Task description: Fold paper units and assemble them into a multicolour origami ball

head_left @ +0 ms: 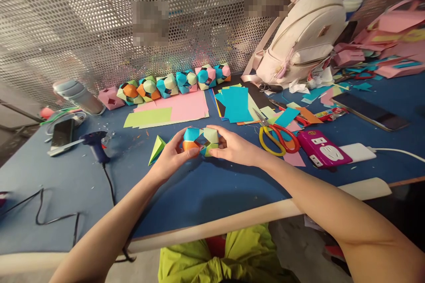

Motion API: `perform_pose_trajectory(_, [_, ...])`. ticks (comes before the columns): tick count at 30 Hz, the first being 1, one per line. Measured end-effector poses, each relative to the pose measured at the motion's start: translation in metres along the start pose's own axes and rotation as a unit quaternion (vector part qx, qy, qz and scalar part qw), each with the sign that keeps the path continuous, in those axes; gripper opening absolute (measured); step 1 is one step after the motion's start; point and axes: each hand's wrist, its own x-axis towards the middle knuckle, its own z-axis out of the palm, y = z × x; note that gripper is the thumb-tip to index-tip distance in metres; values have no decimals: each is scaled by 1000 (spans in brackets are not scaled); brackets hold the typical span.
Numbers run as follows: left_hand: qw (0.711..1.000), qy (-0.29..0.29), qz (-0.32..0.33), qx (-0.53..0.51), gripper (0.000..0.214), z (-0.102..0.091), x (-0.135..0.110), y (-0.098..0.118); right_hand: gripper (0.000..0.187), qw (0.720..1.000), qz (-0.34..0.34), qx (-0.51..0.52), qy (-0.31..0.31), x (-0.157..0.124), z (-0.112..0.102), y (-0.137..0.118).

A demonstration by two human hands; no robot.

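Between my two hands is a folded paper ball (210, 135) with blue, orange, pale green and green faces and a gap in its middle. My left hand (174, 152) grips its left side, thumb at the front by the orange face. On the right side, my right hand (232, 143) closes on the pale green and green faces. The ball is held just above the blue table (212, 185). Beside my left hand lies a folded green paper piece (157, 148), separate from the ball.
Several finished paper balls (168, 85) line the back by the perforated metal screen. Pink sheets (189, 106) and blue sheets (234, 104) lie before them. Scissors (279, 139), a magenta power bank (323, 149) and a phone (370, 110) are right; a glue gun (96, 143) and bottle (78, 96) left.
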Motion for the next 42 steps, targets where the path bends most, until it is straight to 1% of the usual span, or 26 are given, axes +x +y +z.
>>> perform_pose_trajectory(3, [1000,1,-3,6,71,2,-1,2,75,1000,-2,-10,11,0,2,0])
perform_pose_trajectory(7, [1000,5,-12,2,75,1,-2,2,76,1000,-11,-9,10,0,2,1])
perform_pose_trajectory(11, [1000,1,-4,-9,68,0,-3,-1,76,1000,-6,-12,11,1,1,2])
perform_pose_trajectory(14, [1000,10,-4,-11,63,2,-4,-4,76,1000,-15,-2,9,2,1,3])
perform_pose_trajectory(19, [999,26,-18,-27,62,5,-4,-7,77,1000,-18,18,6,3,2,7])
perform_pose_trajectory(23, [999,22,-18,-38,59,5,-4,-8,75,999,-18,31,-2,3,1,10])
perform_pose_trajectory(27, [999,18,-22,-45,56,4,-4,-8,74,1000,-18,21,-5,4,0,12])
perform_pose_trajectory(33, [998,21,-29,-59,54,7,-4,-9,71,999,-18,41,-2,5,3,9])
perform_pose_trajectory(39, [998,29,-21,-59,55,7,-3,-16,75,999,-18,35,7,5,4,9])
perform_pose_trajectory(42, [997,36,-23,-69,55,7,-3,-16,82,999,-24,39,-2,4,3,13])
